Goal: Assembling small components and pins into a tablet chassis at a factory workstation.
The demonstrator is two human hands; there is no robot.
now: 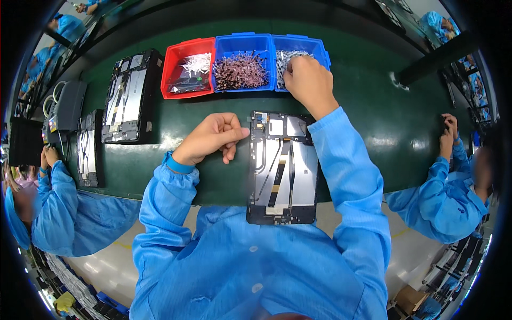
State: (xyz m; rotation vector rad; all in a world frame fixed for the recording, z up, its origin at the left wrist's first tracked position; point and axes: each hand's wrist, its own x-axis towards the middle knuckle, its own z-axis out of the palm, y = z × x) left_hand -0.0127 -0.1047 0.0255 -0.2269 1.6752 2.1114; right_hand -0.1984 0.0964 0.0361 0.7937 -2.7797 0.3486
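An opened tablet (pixel 298 176) lies in front of me at the table's near edge, its inner frame, ribbon cables and silvery plates showing. My left hand (pixel 216 136) is by its upper left corner. The thumb reaches to the tablet's edge and the other fingers are loosely bent, with nothing seen in them. Over at the right blue bin (pixel 323 52), my right hand (pixel 309 82) reaches in among small grey parts (pixel 288 57). Its fingers are curled down, and the hand itself hides the fingertips.
Left of that bin stand a blue bin (pixel 241 36) of pinkish-brown small parts and a red bin (pixel 169 58) with white pieces. More opened tablets (pixel 130 96) lie stacked at left, near a dark grey device (pixel 72 104). Co-workers sit left (pixel 64 208) and right (pixel 442 197).
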